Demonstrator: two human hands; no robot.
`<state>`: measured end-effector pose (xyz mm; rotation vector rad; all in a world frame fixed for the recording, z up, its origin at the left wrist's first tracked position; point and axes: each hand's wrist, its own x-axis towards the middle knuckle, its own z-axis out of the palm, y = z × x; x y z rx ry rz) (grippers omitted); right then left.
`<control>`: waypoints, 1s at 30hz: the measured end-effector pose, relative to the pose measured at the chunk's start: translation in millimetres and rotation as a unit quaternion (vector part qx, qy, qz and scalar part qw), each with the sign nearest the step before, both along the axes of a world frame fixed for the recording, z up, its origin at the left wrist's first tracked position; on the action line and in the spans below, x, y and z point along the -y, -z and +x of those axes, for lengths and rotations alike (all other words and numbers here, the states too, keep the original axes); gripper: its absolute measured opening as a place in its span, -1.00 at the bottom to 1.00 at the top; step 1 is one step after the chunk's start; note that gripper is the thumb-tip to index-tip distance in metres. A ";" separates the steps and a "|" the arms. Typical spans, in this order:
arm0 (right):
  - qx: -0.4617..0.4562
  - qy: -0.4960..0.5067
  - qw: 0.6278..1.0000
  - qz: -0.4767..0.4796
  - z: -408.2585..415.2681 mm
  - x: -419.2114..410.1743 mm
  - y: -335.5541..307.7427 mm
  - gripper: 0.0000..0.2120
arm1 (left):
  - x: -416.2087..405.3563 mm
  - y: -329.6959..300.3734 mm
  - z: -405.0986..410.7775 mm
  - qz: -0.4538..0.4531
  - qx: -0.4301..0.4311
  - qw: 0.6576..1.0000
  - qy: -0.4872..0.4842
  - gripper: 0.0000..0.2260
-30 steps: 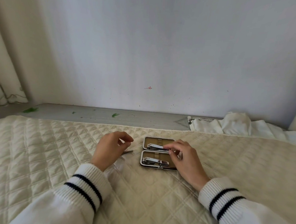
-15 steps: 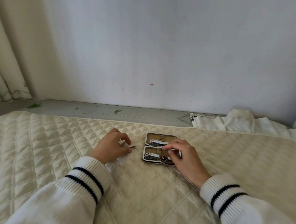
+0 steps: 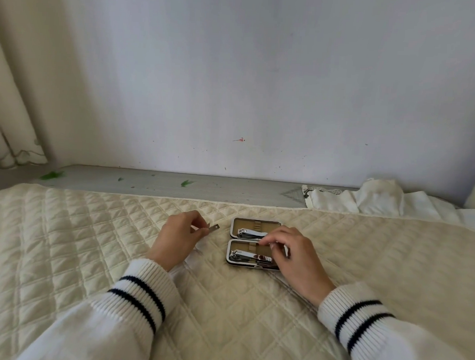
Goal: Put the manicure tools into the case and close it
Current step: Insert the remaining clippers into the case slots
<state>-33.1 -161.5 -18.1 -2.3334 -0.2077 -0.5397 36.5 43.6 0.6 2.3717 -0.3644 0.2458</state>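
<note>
A small manicure case lies open on the quilt, its two tan-lined halves one behind the other. The far half holds a silver nail clipper; a larger clipper sits in the near half. My left hand, left of the case, pinches a thin flat metal tool whose tip points toward the case. My right hand rests over the case's right side, fingertips curled at the hinge line; what they pinch is hidden.
The cream quilted bedspread covers the whole surface. A grey ledge runs along the white wall behind it. Crumpled white cloth lies at the back right, and a curtain hangs at the left.
My left hand has lifted the thin metal tool off the quilt and turned its tip toward the case. My right hand has stayed over the case's right side.
</note>
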 end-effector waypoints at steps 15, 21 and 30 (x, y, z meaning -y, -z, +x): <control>0.022 0.000 0.999 0.048 3.6 -0.2 -0.9 -0.80 | 30.3 -11.9 -8.6 -0.289 -0.141 0.940 0.112 -0.93; 0.008 -0.009 0.994 0.112 2.1 -0.6 -4.0 -0.77 | 40.3 -11.5 -16.6 -0.315 -0.187 0.914 0.174 -0.93; -0.023 -0.026 0.981 0.190 1.5 1.5 -8.1 -0.89 | 45.4 -9.7 -20.9 -0.258 -0.112 0.938 0.203 -0.94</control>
